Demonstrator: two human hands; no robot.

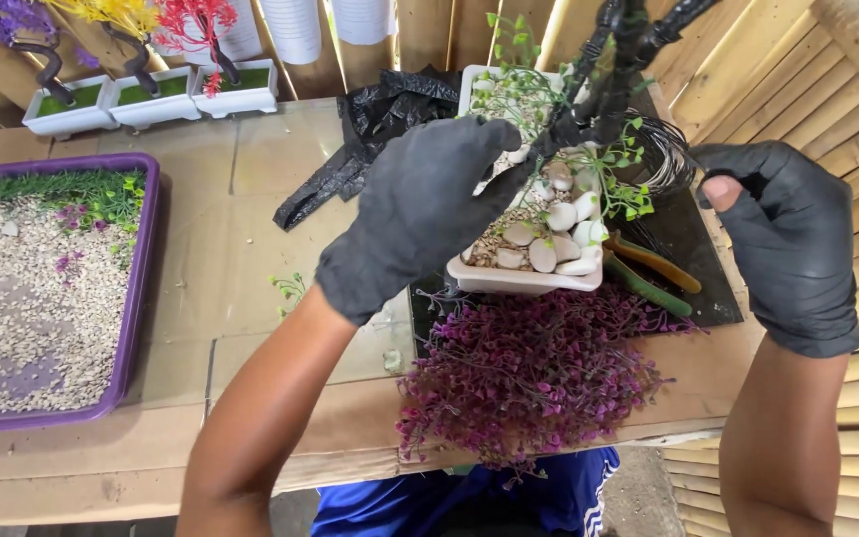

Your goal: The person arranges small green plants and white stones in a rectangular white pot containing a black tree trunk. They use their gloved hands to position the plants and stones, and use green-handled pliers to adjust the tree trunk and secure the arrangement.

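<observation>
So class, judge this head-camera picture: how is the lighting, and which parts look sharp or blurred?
Head view: soft, even daylight, with no strong glare; left hand and white pot of pebbles look sharp; purple foliage is crisp; right hand is slightly soft; the dark trunk is cropped at the top.

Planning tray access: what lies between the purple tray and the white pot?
Head view: bare cardboard tabletop, crossed by the left hand and forearm between purple tray and white pot.
</observation>
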